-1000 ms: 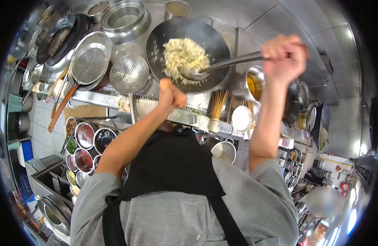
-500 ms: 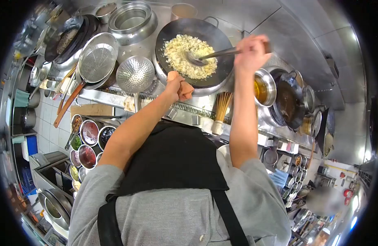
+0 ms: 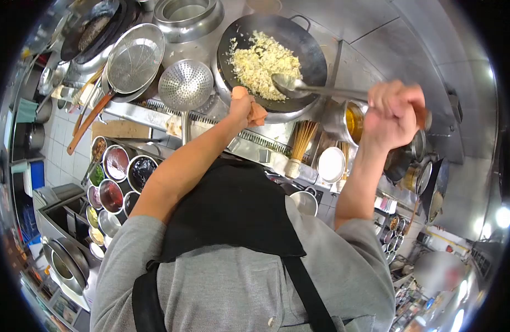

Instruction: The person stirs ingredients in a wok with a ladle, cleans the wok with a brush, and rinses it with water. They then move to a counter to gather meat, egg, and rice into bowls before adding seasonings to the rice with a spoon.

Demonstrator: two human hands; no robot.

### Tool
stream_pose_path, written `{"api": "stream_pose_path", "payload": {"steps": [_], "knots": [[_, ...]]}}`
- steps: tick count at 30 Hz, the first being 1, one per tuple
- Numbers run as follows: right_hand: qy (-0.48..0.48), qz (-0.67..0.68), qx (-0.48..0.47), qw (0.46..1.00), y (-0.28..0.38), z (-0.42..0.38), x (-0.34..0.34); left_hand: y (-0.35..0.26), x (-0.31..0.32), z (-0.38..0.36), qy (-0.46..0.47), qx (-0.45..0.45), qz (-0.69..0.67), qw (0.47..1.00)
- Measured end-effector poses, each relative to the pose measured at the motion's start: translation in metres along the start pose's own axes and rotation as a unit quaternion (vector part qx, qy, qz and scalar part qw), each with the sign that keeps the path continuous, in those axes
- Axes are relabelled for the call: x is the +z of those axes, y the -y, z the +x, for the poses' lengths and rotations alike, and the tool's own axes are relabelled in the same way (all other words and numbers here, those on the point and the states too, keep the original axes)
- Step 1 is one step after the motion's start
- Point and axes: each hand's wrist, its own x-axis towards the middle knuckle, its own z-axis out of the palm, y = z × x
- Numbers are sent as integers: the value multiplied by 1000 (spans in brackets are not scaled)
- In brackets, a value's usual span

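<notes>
A black wok (image 3: 310, 52) sits on the stove and holds a mound of pale yellow fried rice (image 3: 263, 61). My left hand (image 3: 241, 108) grips the wok's near rim through an orange cloth (image 3: 258, 113). My right hand (image 3: 396, 113) is closed on the long handle of a steel ladle (image 3: 291, 84). The ladle's bowl rests at the right edge of the rice.
A perforated steel skimmer (image 3: 186, 86) and a mesh strainer (image 3: 136, 58) lie left of the wok. Several bowls of seasonings (image 3: 116, 163) stand lower left. A pot of oil (image 3: 352, 119) and a bamboo brush (image 3: 299, 146) are on the right.
My right hand pulled the ladle back to the right and down, out of the middle of the rice. The wok and my left hand shifted slightly up in view.
</notes>
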Motion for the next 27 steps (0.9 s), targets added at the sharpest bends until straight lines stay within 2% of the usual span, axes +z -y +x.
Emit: {"api": "stream_pose_path", "payload": {"steps": [1, 2, 3, 4, 5, 6, 7, 9, 10, 11, 13, 14, 15, 16, 17, 19, 20, 22, 23, 24, 26, 27], "knots": [[-177, -27, 5, 984, -21, -7, 14, -2, 1, -1, -2, -2, -3, 1000], [-353, -57, 8, 934, -48, -21, 22, 0, 1, -3, -9, 13, -9, 1000], [-268, -5, -14, 963, -80, -38, -7, 1, 4, -2, -13, 30, -16, 999], [-340, -19, -12, 940, -91, -33, 2, 8, -8, 26, 43, -6, 14, 999], [-414, -32, -11, 910, -102, -31, 23, 7, -6, 15, 44, -8, 21, 999], [-370, -75, -23, 926, -94, -32, 48, 1, -2, -5, 42, -1, 23, 999], [-336, -63, -53, 938, -85, -34, 76, -6, 2, -15, 40, 10, 22, 999], [-245, -171, -78, 951, -84, -51, 109, 8, -6, 24, 44, 19, -9, 999], [-233, -199, -76, 949, -100, -55, 112, 11, -9, 29, 59, 13, -14, 998], [-250, -232, -34, 940, -124, -56, 99, 6, -7, 23, 43, -13, 17, 999], [-251, -194, -49, 947, -156, -37, 51, -7, -1, 5, 9, -52, 65, 996], [-282, -218, -32, 934, -145, -25, 35, -14, 7, -19, -22, -25, 60, 998], [-317, -75, -33, 945, -112, -10, 39, -16, 8, -13, 2, -35, 27, 999], [-292, -52, -22, 955, -80, -5, 39, -10, 6, -1, 23, -48, -11, 998], [-242, 15, -20, 970, -62, -6, 33, 2, 7, 15, 11, 12, -30, 999], [-238, -4, 51, 970, -64, -13, 21, 4, 8, -16, 29, 3, -21, 999], [-187, -14, 73, 980, -81, -16, -2, 8, 7, -33, 45, -8, -10, 999], [-278, -59, 47, 958, -81, -2, -22, 2, 0, -56, 115, -104, 19, 988], [-286, -19, 96, 953, -62, 9, -22, -19, 16, -121, 0, -125, 5, 992], [-256, -3, 97, 962, -44, 15, -15, -41, 23, -157, 24, -161, 18, 986], [-196, 27, 83, 977, -17, 11, 13, -48, 17, -145, 77, -146, -2, 986], [-242, -9, 68, 968, -31, 11, 31, -48, 20, -152, 45, -119, 5, 992]]}}
